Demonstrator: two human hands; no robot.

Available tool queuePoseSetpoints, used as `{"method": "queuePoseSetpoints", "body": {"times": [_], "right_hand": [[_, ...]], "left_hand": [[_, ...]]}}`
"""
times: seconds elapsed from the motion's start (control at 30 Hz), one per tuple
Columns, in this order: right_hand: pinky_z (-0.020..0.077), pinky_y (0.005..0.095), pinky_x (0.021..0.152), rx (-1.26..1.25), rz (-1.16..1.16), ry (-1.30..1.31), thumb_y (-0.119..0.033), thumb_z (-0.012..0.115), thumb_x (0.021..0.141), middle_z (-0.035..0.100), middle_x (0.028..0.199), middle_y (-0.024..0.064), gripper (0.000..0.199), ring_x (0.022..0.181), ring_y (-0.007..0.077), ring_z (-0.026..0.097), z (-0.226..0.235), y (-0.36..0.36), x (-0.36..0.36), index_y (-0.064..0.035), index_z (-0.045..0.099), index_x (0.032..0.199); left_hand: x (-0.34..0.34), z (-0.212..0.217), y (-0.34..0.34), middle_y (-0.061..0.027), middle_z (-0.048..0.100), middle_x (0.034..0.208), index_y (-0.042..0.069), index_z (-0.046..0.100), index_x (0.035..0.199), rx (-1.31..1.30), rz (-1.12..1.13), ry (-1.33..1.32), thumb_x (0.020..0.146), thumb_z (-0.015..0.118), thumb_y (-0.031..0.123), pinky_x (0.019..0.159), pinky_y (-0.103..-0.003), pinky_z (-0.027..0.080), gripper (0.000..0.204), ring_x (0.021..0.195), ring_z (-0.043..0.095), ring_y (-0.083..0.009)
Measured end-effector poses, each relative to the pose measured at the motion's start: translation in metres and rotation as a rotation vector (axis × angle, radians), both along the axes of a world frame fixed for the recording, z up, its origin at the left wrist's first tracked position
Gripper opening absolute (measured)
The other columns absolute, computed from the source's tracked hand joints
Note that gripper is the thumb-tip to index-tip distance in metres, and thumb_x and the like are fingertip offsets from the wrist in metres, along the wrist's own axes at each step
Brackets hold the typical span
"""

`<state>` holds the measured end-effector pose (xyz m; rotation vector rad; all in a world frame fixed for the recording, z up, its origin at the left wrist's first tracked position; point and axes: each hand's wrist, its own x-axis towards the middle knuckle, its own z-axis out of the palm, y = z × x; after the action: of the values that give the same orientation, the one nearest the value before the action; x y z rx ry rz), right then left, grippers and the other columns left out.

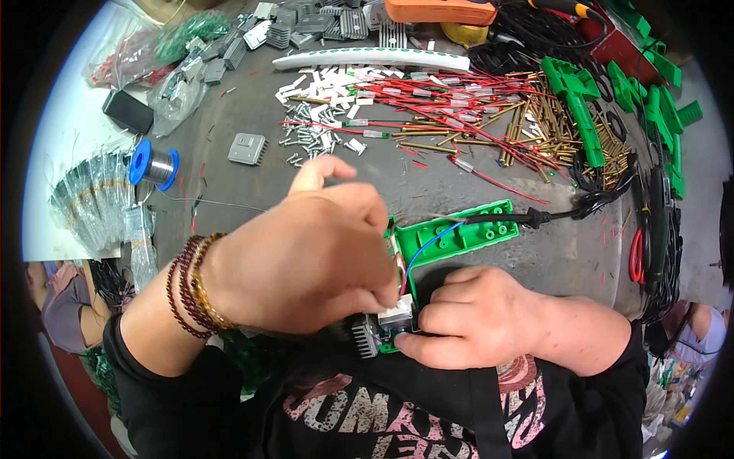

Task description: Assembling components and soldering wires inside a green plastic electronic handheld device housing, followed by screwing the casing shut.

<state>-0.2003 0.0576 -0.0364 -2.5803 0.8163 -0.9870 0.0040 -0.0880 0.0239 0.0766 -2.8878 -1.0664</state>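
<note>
Head view, lower middle: my left hand (pixel 306 260) pinches the thin red and blue wires (pixel 409 264), fingers closed; my right hand (pixel 478 317) is curled tight on the green plastic housing (pixel 459 233) and its finned grey metal heatsink (pixel 365 336). I judge the shell light and stiff, best held by its edges, the wires soft and fragile. Upper left, clear plastic bags (pixel 172 96) hold small parts.

Housing shell (pixel 451 236) on counter (pixel 252 187), cable (pixel 566 214) exiting its right end. Left hand (pixel 306 252) over shell's left end, right hand (pixel 474 317) just right of heatsink (pixel 367 336) at near end. Solder spool (pixel 153 164) far left; screws (pixel 313 126), wires (pixel 451 96) and brass pins (pixel 535 126) behind.
</note>
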Motion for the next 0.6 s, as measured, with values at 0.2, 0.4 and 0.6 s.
{"method": "queuePoseSetpoints", "body": {"times": [0.2,0.4,0.6], "right_hand": [[0.0433,0.0283,0.051,0.129,0.022,0.010,-0.016,0.074,0.076,0.052,0.075,-0.0026,0.026,0.059,0.0136,0.055,0.000,-0.003,-0.002,-0.0167,0.074,0.102],[0.0525,0.0316,0.062,0.165,-0.162,-0.091,-0.018,0.074,0.073,0.061,0.098,0.0038,0.025,0.078,0.0195,0.063,0.003,0.001,0.006,-0.0182,0.075,0.098],[0.0521,0.0323,0.064,0.150,-0.208,-0.033,-0.014,0.075,0.074,0.063,0.103,0.0055,0.024,0.078,0.0194,0.063,0.006,0.003,0.010,-0.0109,0.074,0.098]], "left_hand": [[0.003,-0.005,-0.002,0.0079,0.067,0.084,0.019,0.073,0.085,-0.012,0.063,0.032,0.074,0.078,0.015,0.106,-0.055,0.029,0.012,0.094,0.060,-0.0202],[0.021,-0.005,0.010,0.0048,0.068,0.087,0.014,0.070,0.090,-0.114,0.283,0.230,0.074,0.080,0.014,0.106,-0.053,0.031,0.019,0.094,0.060,-0.0234],[0.054,-0.043,0.070,0.0028,0.064,0.095,0.018,0.068,0.088,-0.277,0.500,0.322,0.063,0.090,0.053,0.103,-0.056,0.034,0.048,0.085,0.057,-0.0233]]}}
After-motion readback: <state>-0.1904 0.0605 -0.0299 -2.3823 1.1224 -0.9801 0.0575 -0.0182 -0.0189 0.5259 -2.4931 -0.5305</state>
